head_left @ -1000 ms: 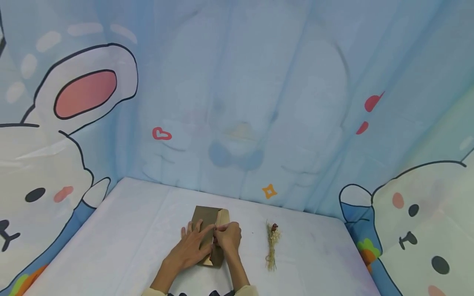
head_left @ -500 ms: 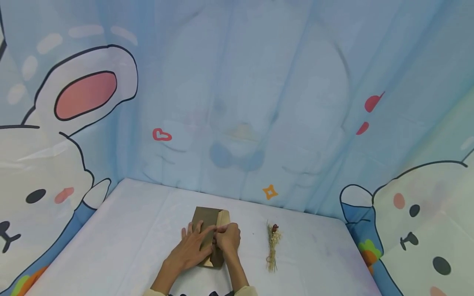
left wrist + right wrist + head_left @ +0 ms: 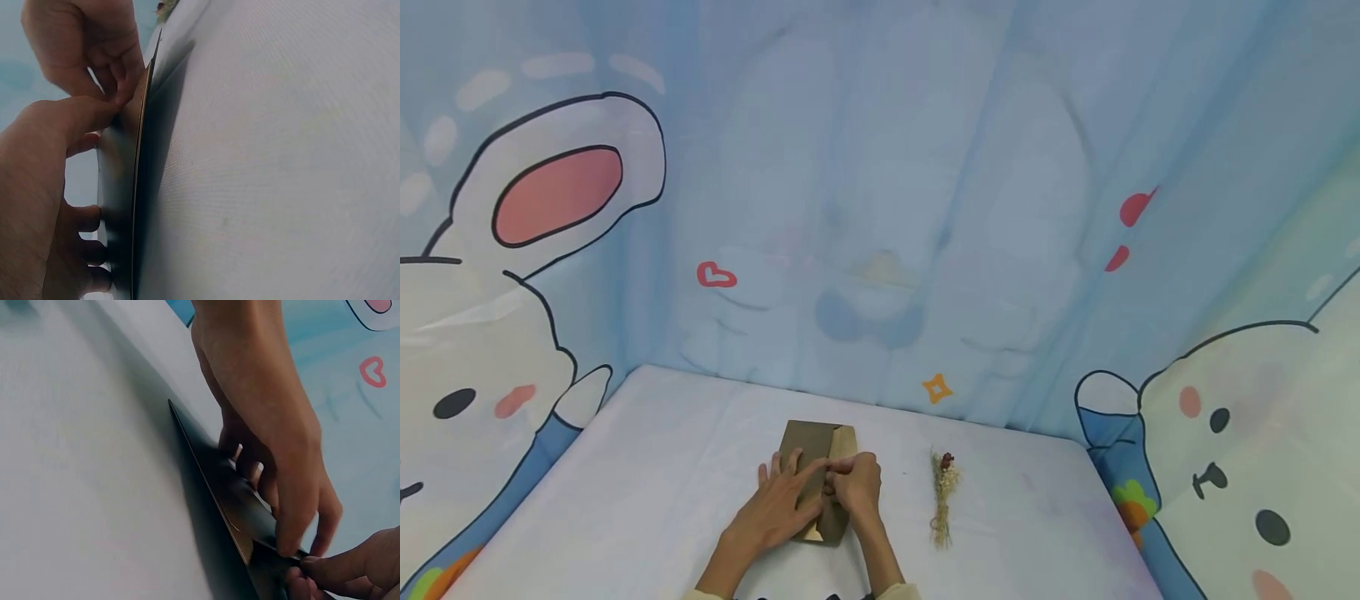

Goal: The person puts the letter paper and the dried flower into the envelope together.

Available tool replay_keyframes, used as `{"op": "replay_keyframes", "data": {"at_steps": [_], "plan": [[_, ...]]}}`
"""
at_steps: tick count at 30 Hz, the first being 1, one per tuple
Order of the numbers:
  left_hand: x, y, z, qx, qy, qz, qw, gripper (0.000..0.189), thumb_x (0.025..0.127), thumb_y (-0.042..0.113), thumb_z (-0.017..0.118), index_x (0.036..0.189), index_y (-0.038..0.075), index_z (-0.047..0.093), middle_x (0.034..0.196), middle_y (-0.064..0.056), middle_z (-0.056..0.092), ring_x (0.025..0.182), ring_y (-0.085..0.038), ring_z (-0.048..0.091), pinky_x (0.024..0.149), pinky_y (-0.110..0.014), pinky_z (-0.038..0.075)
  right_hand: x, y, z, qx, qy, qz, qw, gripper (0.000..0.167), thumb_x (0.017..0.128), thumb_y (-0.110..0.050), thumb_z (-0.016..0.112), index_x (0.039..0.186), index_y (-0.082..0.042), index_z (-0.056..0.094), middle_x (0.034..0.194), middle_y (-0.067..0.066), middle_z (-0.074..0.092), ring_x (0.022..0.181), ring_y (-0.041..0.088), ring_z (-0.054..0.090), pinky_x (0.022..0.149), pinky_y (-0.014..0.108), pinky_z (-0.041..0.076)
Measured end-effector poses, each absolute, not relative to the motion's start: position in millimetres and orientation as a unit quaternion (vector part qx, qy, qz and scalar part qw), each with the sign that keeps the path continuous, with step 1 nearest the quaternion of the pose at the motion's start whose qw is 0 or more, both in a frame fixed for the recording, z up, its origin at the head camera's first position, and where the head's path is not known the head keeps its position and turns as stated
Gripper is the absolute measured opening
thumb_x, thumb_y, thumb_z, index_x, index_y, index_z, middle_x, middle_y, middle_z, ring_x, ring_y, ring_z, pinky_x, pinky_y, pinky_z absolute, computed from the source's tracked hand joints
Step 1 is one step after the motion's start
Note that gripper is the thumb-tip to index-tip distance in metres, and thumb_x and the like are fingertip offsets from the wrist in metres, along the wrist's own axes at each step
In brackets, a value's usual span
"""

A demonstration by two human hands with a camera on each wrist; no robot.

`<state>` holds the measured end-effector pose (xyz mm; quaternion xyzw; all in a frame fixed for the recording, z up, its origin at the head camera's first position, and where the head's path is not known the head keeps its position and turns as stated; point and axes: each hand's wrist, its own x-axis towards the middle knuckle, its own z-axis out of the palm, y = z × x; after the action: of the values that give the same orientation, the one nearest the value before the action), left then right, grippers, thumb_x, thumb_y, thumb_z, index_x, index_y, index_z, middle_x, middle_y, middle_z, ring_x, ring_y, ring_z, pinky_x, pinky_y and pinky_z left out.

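Note:
A brown paper envelope (image 3: 805, 442) lies on the white table, with a lighter tan flap strip (image 3: 843, 442) along its right side. My left hand (image 3: 775, 504) rests spread over the envelope's left part, its index finger and thumb reaching to the flap's edge. Close beside it, my right hand (image 3: 859, 487) has curled fingers and pinches the flap edge between thumb and fingertips, which the right wrist view also shows at the thumb (image 3: 337, 565). The fingertips of both hands meet there, and what lies under them is hidden. In the left wrist view the envelope (image 3: 122, 187) appears nearly edge-on.
A small bunch of dried flowers (image 3: 943, 500) tied with string lies on the table to the right of the envelope. Behind the white tabletop (image 3: 685, 450) hangs a blue curtain (image 3: 880, 167) with printed cartoon animals.
The head view has shifted slightly, so the scene sits a little farther left. Both hands keep almost the same places on the envelope, with only small finger movements at the flap.

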<state>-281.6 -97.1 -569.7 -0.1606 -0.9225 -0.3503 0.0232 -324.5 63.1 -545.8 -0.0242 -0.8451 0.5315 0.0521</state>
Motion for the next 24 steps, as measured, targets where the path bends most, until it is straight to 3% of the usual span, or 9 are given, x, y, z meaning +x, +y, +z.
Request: {"op": "replay_keyframes", "data": {"at_steps": [9, 15, 24], "plan": [[-280, -95, -569, -0.161, -0.921, -0.354, 0.031, 0.065, 0.103, 0.038, 0.063, 0.164, 0.022, 0.049, 0.171, -0.036, 0.034, 0.155, -0.075, 0.019, 0.121, -0.09, 0.014, -324, 99, -546, -0.068, -0.847, 0.488, 0.2, 0.006, 0.083, 0.004, 0.087, 0.089, 0.003, 0.085, 0.071, 0.01, 0.077, 0.058, 0.013, 0.066, 0.055, 0.027, 0.053], [-279, -97, -567, -0.162, -0.918, -0.36, 0.032, 0.064, 0.104, 0.038, 0.064, 0.164, 0.021, 0.049, 0.171, -0.038, 0.032, 0.155, -0.077, 0.016, 0.121, -0.09, 0.01, -327, 127, -545, -0.1, -0.835, 0.469, 0.268, 0.016, 0.082, 0.0, 0.091, 0.095, 0.004, 0.085, 0.077, 0.013, 0.077, 0.068, 0.022, 0.071, 0.066, 0.039, 0.059], [-279, -96, -569, -0.17, -0.915, -0.364, 0.037, 0.064, 0.106, 0.04, 0.066, 0.163, 0.019, 0.05, 0.17, -0.04, 0.033, 0.153, -0.079, 0.016, 0.118, -0.093, 0.01, -321, 179, -549, -0.178, -0.799, 0.449, 0.359, 0.028, 0.078, -0.002, 0.095, 0.1, 0.01, 0.082, 0.083, 0.023, 0.079, 0.073, 0.033, 0.075, 0.074, 0.051, 0.058]]}}
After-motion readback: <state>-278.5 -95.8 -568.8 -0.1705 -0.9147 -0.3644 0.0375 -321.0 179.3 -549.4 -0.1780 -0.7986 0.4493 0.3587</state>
